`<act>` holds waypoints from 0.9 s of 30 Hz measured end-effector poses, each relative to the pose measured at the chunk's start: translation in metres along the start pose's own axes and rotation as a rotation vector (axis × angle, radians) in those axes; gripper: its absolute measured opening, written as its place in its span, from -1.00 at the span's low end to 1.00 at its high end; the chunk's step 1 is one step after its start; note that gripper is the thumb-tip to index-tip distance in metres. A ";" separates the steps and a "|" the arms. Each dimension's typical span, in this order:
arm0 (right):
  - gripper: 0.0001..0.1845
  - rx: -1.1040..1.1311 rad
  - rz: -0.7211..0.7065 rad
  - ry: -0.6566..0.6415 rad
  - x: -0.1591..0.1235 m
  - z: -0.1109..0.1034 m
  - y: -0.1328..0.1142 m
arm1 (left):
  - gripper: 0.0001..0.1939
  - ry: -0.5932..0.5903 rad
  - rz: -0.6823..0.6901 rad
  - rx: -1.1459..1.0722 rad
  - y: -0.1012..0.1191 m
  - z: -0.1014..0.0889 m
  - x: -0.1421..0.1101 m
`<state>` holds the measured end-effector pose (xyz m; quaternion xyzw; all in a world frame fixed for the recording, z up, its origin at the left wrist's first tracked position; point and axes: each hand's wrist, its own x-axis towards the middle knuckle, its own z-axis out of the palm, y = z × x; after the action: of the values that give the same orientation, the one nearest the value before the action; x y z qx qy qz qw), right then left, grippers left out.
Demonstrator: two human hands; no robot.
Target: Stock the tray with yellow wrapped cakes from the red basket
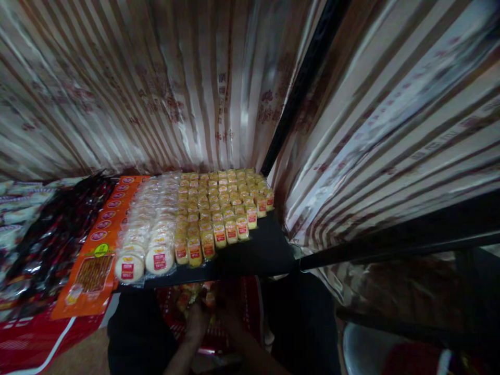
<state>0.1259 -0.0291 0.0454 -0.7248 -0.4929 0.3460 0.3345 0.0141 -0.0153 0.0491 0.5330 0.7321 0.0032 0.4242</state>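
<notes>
Both my hands reach down below the front edge of a dark shelf point(258, 252). My left hand point(196, 319) and my right hand point(228, 312) are close together inside a red box point(250, 302) of small yellow packets point(183, 299). It is dark there, so their fingers are hard to make out. On the shelf above stand rows of small yellow wrapped cakes point(222, 205). To their left lie rows of round white wrapped cakes point(150, 234).
Orange flat packs point(99, 245) and dark red packets point(50, 234) fill the shelf's left side. Striped glossy sheeting point(156, 88) covers the back and right walls. A black post point(300, 83) runs up the corner. A black rail point(390, 247) crosses at right.
</notes>
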 end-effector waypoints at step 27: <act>-0.63 0.209 -0.196 0.159 0.022 -0.161 -0.060 | -0.71 0.154 0.713 -0.533 0.149 -0.047 -0.087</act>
<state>0.2369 -0.0145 0.1773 -0.6595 -0.4946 0.3025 0.4785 0.1070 0.0020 0.2007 0.6223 0.5056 0.3774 0.4634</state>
